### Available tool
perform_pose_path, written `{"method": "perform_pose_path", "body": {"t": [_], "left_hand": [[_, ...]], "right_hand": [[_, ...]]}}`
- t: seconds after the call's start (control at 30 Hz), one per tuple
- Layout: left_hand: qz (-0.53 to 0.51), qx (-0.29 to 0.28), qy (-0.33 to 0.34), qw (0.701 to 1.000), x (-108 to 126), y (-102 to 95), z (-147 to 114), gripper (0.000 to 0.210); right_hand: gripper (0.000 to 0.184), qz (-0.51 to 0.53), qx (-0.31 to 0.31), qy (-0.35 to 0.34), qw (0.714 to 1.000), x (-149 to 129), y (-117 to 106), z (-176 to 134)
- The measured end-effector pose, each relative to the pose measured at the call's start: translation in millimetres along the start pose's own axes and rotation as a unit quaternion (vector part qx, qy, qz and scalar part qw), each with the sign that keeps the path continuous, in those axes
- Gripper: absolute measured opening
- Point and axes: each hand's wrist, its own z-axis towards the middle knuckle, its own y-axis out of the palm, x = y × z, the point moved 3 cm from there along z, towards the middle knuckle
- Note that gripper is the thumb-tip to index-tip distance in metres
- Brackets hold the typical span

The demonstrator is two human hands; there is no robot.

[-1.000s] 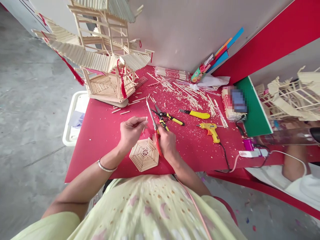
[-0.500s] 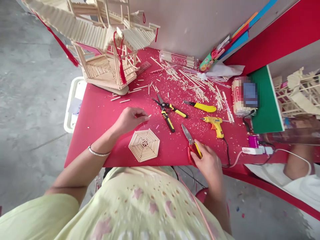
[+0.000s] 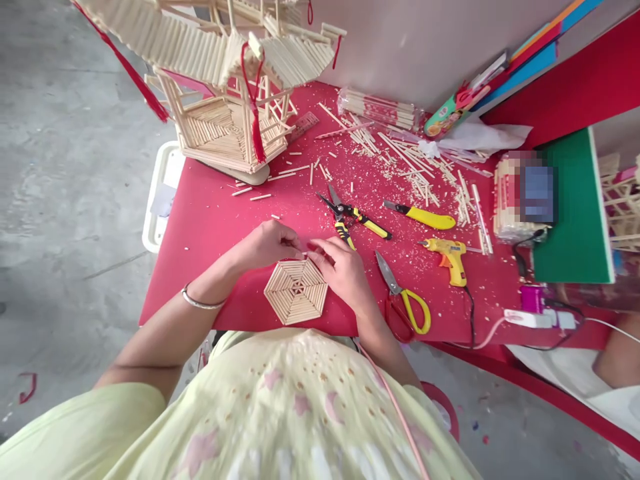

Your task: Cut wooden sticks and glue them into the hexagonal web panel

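Note:
My left hand [image 3: 269,245] pinches a small piece of wooden stick [image 3: 305,254] between closed fingertips. From the other side, my right hand [image 3: 343,268] meets it, thumb and forefinger closed on the same piece. Just below the fingertips, a hexagonal panel of glued sticks [image 3: 296,293] lies flat on the table; its upper edge is close to both hands. Scissors with red and yellow handles [image 3: 403,303] lie to the right of my right hand. Beyond the hands are black-and-yellow pruning shears [image 3: 345,217], partly hidden by my right hand.
A stick-built pavilion with red tassels [image 3: 235,140] stands at the back left of the red table [image 3: 200,200]. Loose sticks [image 3: 410,160] and crumbs are scattered behind. A yellow folding saw [image 3: 425,217], a corded glue gun [image 3: 450,257] and a power strip [image 3: 530,320] lie rightward.
My right hand has let go of the scissors, leaving them on the table, and moved left to meet my left hand. My left hand has come slightly nearer the panel's upper edge.

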Motion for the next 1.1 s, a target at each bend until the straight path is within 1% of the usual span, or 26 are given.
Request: {"method": "perform_pose_path", "body": {"t": [0.07,0.17,0.3,0.4,0.47,0.63,0.87,0.97,1.1], "left_hand": [[0.0,0.002,-0.003,1.0,-1,0.8,0,0.011],[0.029,-0.006,-0.008,1.0,0,0.8,-1,0.014],[0.078,-0.033,-0.023,0.996,2,-1.3,-4,0.018],[0.109,-0.043,-0.011,0.993,1,-2.7,-4,0.02],[0.118,-0.039,-0.004,0.992,-1,-3.3,-5,0.02],[0.136,-0.024,-0.006,0.99,-1,-3.3,-5,0.019],[0.15,-0.031,0.011,0.988,2,-3.0,-4,0.017],[0.156,-0.033,0.003,0.987,1,-4.1,-4,0.016],[0.171,-0.04,-0.031,0.984,2,-5.2,-4,0.017]], "right_hand": [[0.026,0.005,-0.015,-0.003,1.0,3,7,7],[0.02,0.028,-0.017,-0.013,0.999,7,12,11],[0.02,0.061,-0.009,-0.019,0.998,13,15,11],[0.021,0.072,-0.01,-0.022,0.997,16,17,10],[0.022,0.078,-0.006,-0.024,0.997,18,17,9],[0.027,0.07,0.016,-0.031,0.997,23,18,3],[0.026,0.049,0.026,-0.044,0.997,22,21,1],[0.025,0.047,0.026,-0.047,0.997,22,21,0],[0.025,0.044,0.026,-0.047,0.998,23,22,-1]]}}
